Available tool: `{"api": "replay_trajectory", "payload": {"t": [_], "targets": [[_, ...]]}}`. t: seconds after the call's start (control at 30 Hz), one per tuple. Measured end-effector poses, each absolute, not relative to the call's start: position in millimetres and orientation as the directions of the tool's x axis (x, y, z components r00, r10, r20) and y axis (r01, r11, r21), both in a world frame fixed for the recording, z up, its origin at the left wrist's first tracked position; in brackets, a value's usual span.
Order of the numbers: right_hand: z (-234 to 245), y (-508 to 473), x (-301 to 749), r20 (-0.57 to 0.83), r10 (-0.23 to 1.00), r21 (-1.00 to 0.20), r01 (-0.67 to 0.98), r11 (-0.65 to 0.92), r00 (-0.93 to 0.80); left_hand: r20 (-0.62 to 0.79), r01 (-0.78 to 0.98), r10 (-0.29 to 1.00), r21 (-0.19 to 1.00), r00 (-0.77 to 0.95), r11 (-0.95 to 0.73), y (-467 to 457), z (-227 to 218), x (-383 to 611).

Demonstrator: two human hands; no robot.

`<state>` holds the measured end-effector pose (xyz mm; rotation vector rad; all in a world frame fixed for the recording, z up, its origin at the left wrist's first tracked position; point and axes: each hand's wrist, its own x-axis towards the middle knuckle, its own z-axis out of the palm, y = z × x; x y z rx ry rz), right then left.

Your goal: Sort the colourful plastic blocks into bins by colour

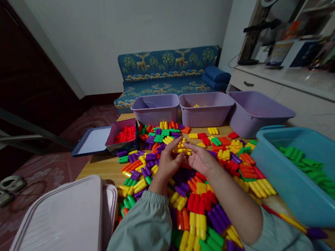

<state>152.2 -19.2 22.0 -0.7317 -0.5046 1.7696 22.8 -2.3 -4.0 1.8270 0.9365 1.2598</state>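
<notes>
My left hand (168,162) and my right hand (201,159) meet over the middle of a wooden table (105,166). Together they pinch a small cluster of yellow plastic pieces (182,147) between the fingertips. Beneath and around them lies a wide heap of bullet-shaped plastic pieces (203,207) in yellow, red, orange, green and purple, many joined in short rows. Grey-green sleeves cover both forearms; the right one is pushed up.
Three lilac tubs (155,106) (205,106) (258,109) line the far edge. A small bin of red pieces (124,134) stands by a blue tray (91,141). A blue basin (302,190) holds green pieces. A pink lid (55,235) lies near left. Sofa (169,71) behind.
</notes>
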Motion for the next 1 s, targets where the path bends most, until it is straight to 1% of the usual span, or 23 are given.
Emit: {"api": "replay_trajectory", "payload": {"t": [0.13, 0.23, 0.3, 0.37, 0.43, 0.57, 0.67, 0.77, 0.9, 0.97, 1.0], "targets": [[20.0, -18.9, 151.7, -0.263, 0.950, -0.694, -0.651, -0.308, -0.169, 0.406, 0.164, 0.865, 0.870, 0.295, -0.464, -4.5, -2.4, 21.6], [17.6, -18.5, 151.6, -0.298, 0.947, -0.744, -0.592, -0.311, -0.123, 0.400, 0.123, 0.854, 0.879, 0.333, -0.460, -6.3, -0.3, 21.0], [17.4, -17.9, 151.9, -0.321, 0.944, -0.756, -0.580, -0.304, -0.078, 0.395, 0.085, 0.850, 0.890, 0.349, -0.448, -6.9, 0.7, 21.1], [18.8, -17.1, 153.2, -0.328, 0.944, -0.748, -0.601, -0.280, -0.031, 0.393, 0.062, 0.861, 0.899, 0.324, -0.434, -6.4, 0.2, 21.6], [21.8, -16.6, 156.8, -0.317, 0.949, -0.740, -0.625, -0.247, 0.000, 0.390, 0.069, 0.885, 0.905, 0.256, -0.419, -4.3, -2.2, 22.4], [32.5, -13.0, 173.8, -0.291, 0.955, -0.735, -0.652, -0.186, 0.056, 0.361, 0.187, 0.922, 0.905, 0.139, -0.382, 2.0, -11.1, 23.4], [47.8, 4.1, 194.6, -0.261, 0.955, -0.747, -0.657, -0.107, 0.141, 0.312, 0.337, 0.936, 0.873, 0.165, -0.351, 5.3, -18.2, 23.3], [71.5, 45.8, 219.7, -0.176, 0.964, -0.813, -0.582, -0.027, 0.201, 0.306, 0.442, 0.922, 0.811, 0.239, -0.384, 5.7, -22.4, 22.8], [103.4, 127.4, 251.0, -0.028, 0.971, -0.912, -0.403, 0.073, 0.238, 0.308, 0.468, 0.914, 0.787, 0.265, -0.401, 4.8, -22.7, 22.5], [111.7, 163.4, 262.5, -0.016, 0.968, -0.951, -0.303, 0.063, 0.250, 0.309, 0.464, 0.915, 0.791, 0.259, -0.399, 4.5, -21.6, 22.6], [113.1, 177.5, 267.2, -0.014, 0.967, -0.956, -0.288, 0.062, 0.255, 0.310, 0.461, 0.915, 0.793, 0.257, -0.398, 4.3, -20.9, 22.5]]}}
